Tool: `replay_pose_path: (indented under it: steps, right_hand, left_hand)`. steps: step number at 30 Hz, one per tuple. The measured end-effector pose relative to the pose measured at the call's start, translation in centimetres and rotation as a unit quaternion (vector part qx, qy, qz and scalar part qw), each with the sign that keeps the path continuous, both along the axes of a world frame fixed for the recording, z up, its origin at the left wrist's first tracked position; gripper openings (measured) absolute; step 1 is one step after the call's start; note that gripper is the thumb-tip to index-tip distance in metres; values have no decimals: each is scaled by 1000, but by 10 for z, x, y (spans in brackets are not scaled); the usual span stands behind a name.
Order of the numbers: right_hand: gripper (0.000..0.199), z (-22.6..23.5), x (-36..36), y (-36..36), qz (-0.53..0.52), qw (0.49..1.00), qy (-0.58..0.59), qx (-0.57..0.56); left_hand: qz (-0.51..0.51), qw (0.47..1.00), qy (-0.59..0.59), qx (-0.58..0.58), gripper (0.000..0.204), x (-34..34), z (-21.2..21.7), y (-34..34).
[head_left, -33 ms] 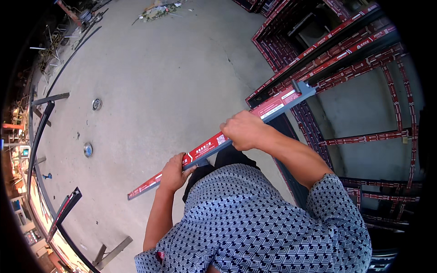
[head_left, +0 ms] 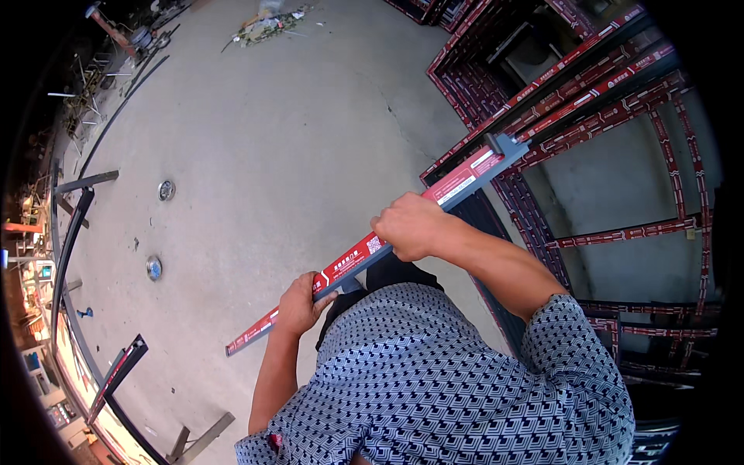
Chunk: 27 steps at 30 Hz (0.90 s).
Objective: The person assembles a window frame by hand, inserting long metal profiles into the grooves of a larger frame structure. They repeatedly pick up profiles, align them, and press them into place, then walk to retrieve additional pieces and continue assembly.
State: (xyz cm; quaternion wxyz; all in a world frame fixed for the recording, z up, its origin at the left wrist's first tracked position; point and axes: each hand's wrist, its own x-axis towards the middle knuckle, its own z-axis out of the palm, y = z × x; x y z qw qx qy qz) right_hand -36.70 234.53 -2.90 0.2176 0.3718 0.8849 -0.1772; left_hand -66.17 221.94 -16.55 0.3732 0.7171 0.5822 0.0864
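Note:
A long grey metal frame profile (head_left: 345,263) with red printed film on its face lies slantwise in front of my body, its lower end to the left and its upper end to the right. My left hand (head_left: 298,304) wraps round its lower half, thumb on the near edge. Higher up, my right hand (head_left: 411,226) is closed over the bar, knuckles on top. A short dark cylindrical piece (head_left: 494,144) sits at the upper right end. That end overlaps the red-filmed frames (head_left: 542,116) in view; whether they touch, I cannot tell.
More red-and-black filmed frames (head_left: 628,235) fill the right side. On the concrete floor (head_left: 256,155) at left are two small round metal dishes (head_left: 154,267) and a rack with grey arms (head_left: 87,181) and dark strips. A heap of scraps (head_left: 267,27) lies at the far side.
The profile slants slightly more steeply, its upper end a little further left. Both hands keep their grip. The floor things at left sit slightly lower in the picture.

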Motion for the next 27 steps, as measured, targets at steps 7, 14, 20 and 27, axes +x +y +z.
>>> replay_pose_path:
  steps: [7, 14, 20, 27]
  right_hand:
    - [17, -26, -117, 218, 6, 997, 31, -65]
    - [39, -61, -258, 412, 89, 899, 390, 180]
    - [41, -54, -358, 547, -119, 868, 468, 114]
    - [68, -110, -490, 751, -305, 862, 356, -192]
  left_hand:
    - [80, 986, -37, -142, 52, -99, -23, 150]
    - [256, 907, -235, -239, 57, -206, -27, 316]
    - [330, 855, -308, -256, 65, -274, 13, 474]
    - [337, 842, -354, -227, 74, -367, -22, 672]
